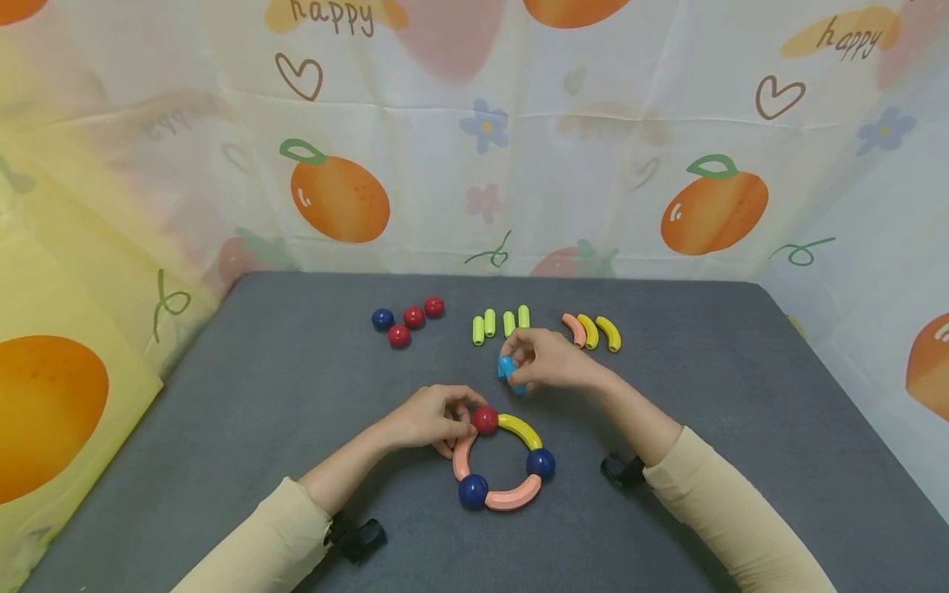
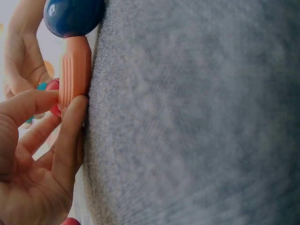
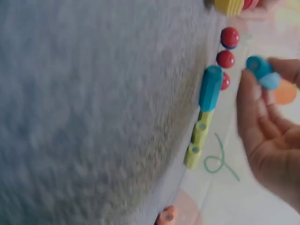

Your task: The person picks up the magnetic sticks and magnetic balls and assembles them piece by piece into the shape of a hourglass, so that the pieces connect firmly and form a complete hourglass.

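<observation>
A ring of curved rods and balls lies on the table, with a red ball [image 1: 485, 421], two blue balls [image 1: 541, 464], a yellow curved rod [image 1: 521, 431] and two pink curved rods. My left hand [image 1: 432, 418] pinches the left pink curved rod [image 2: 75, 70] close to the red ball, its thumb and fingers on either side. Beyond the ring, my right hand [image 1: 552, 360] holds a short light-blue rod [image 3: 263, 72] between thumb and fingertips, raised off the table. Another light-blue rod [image 3: 211, 89] rests on the table by that hand.
At the back left sit a blue ball [image 1: 383, 319] and three red balls [image 1: 413, 317]. Several light-green rods [image 1: 490, 323] stand in the middle back. Right of them lie a pink curved rod [image 1: 573, 329] and two yellow ones [image 1: 609, 333]. A printed cloth [image 1: 415, 165] hangs behind the grey table [image 1: 296, 395].
</observation>
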The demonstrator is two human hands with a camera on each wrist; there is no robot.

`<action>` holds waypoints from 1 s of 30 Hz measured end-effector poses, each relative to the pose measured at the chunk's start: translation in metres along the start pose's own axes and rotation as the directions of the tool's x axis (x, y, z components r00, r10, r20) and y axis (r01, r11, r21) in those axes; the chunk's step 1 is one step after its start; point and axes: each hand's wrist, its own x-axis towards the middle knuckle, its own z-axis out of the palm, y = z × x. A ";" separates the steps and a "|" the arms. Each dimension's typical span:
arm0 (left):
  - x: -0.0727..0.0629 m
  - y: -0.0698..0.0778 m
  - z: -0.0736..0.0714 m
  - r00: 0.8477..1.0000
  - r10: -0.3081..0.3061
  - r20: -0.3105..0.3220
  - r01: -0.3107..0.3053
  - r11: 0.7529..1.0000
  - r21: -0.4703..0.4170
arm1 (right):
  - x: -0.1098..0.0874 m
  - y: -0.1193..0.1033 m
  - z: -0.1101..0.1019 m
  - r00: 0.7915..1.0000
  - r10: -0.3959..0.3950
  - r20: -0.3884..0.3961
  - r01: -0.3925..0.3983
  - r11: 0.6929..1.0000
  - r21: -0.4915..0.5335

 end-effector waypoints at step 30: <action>0.002 -0.006 -0.004 0.991 0.117 -0.062 -0.116 0.993 0.016 | -0.001 -0.014 0.027 0.955 -0.244 0.171 0.240 0.970 0.045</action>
